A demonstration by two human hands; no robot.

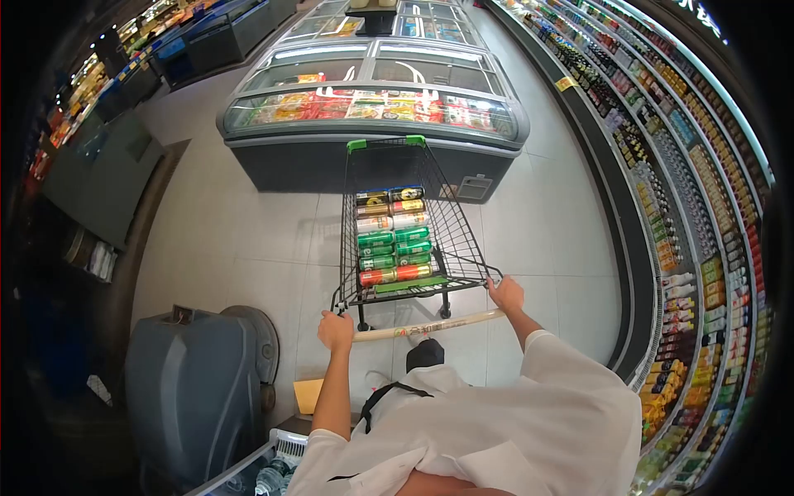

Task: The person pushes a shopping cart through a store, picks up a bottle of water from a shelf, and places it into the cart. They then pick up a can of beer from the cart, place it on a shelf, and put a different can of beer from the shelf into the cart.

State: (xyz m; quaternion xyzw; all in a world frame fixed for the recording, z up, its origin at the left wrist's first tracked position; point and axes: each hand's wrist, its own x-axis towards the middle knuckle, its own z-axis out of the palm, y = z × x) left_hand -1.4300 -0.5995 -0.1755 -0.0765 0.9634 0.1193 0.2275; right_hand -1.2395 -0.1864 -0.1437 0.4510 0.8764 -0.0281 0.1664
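Note:
My left hand (336, 331) is wrapped round the left end of the shopping cart's frame, beside its pale handle bar (430, 327). On the right side my right hand (505, 294) is closed on the frame where it meets the handle. The black wire cart (459, 223) with green corner pieces stands in front of me. Several cans lie on their sides in it, in two columns: green cans (376, 239), white cans (375, 223), red-orange cans (377, 277) and dark cans (372, 197). A green strip (411, 285) lies at the cart's near edge.
A chest freezer (372, 157) with packaged food stands across the aisle just beyond the cart. Shelves of bottles (662, 207) curve along the right. A large grey machine (194, 388) stands at the near left, by a crate of bottles (277, 475). Grey counters (103, 178) line the left.

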